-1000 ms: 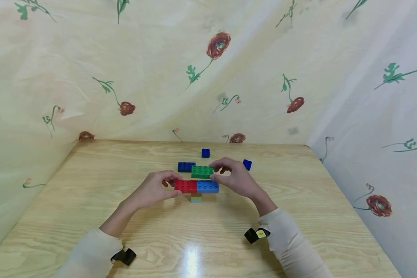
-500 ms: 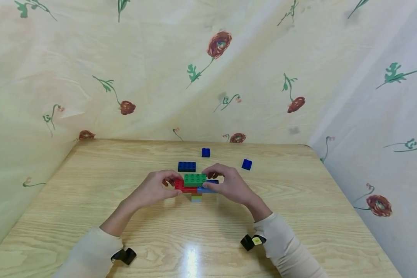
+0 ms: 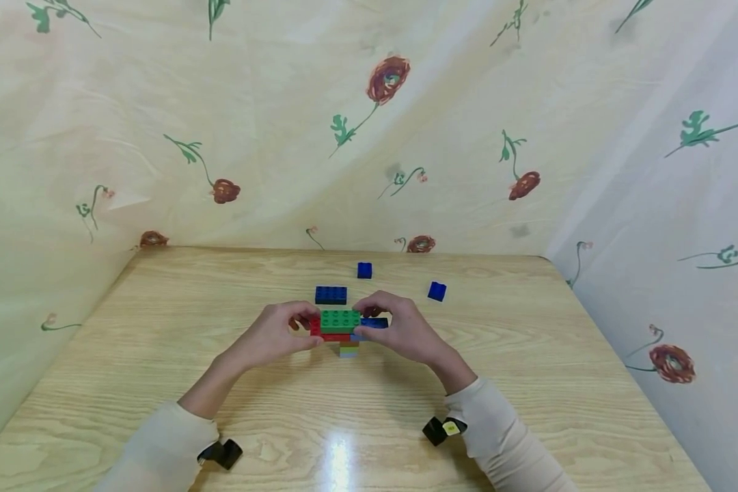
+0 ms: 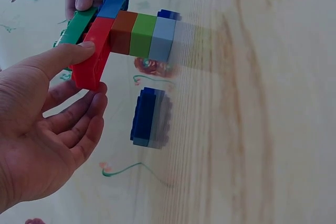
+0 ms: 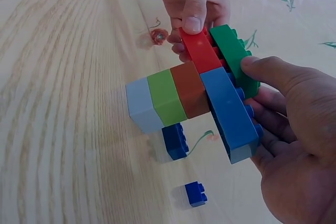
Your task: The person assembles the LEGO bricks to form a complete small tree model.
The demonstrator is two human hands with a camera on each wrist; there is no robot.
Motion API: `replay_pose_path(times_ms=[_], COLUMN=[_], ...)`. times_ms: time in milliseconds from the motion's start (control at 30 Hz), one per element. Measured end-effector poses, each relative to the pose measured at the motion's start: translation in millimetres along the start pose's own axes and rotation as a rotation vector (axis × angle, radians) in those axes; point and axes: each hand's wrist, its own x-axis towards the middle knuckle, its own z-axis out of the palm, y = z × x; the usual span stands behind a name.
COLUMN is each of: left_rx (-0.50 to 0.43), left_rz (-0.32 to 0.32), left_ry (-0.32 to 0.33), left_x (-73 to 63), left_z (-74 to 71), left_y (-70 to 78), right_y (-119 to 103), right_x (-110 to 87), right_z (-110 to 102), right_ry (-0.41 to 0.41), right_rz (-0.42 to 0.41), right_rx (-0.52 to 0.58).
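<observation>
A small tower stands on the table: a light-blue brick (image 5: 142, 106), a lime-green one (image 5: 167, 95) and a brown one (image 5: 191, 90) stacked into a column. Across its top, a red brick (image 4: 97, 51) and a blue brick (image 5: 228, 111) lie end to end. My left hand (image 3: 283, 328) pinches the red brick at its outer end, thumb on the near side. In my right hand (image 3: 402, 328), a green brick (image 3: 340, 321) is pinched between thumb and fingers. It sits close over the red brick's studs and overlaps the blue one's inner end, with studs showing between in the right wrist view.
Behind the tower lies a dark-blue brick (image 3: 331, 295). Two small blue bricks rest farther off, one small brick (image 3: 364, 270) near the back edge and another small brick (image 3: 437, 291) to the right. A flowered cloth (image 3: 270, 123) hangs around the wooden table (image 3: 529, 342).
My right hand has brought the green brick nearer and leftward, from behind the tower to over the red and blue bricks. The left hand has kept its grip on the red brick.
</observation>
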Motion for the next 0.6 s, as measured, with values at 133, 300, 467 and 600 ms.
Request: replay_pose_path(times_ms=[133, 300, 467, 600], left_rx=[0.003, -0.002, -0.068, -0.087], left_rz=[-0.001, 0.015, 0.074, 0.092], left_ry=[-0.002, 0.015, 0.068, 0.090], left_x=[0.2, -0.8, -2.1, -2.0], left_z=[-0.3, -1.9, -4.1, -4.0], left_y=[0.8, 0.8, 5.2, 8.3], right_y=[0.6, 0.6, -0.1, -1.1], right_x=[0.0, 0.3, 0.1, -0.3], right_z=[0.1, -0.4, -1.0, -1.7], right_ry=[0.000, -0.006, -0.016, -0.013], right_rz=[-0.009, -0.017, -0.012, -0.013], right_rx=[-0.013, -0.022, -0.026, -0.026])
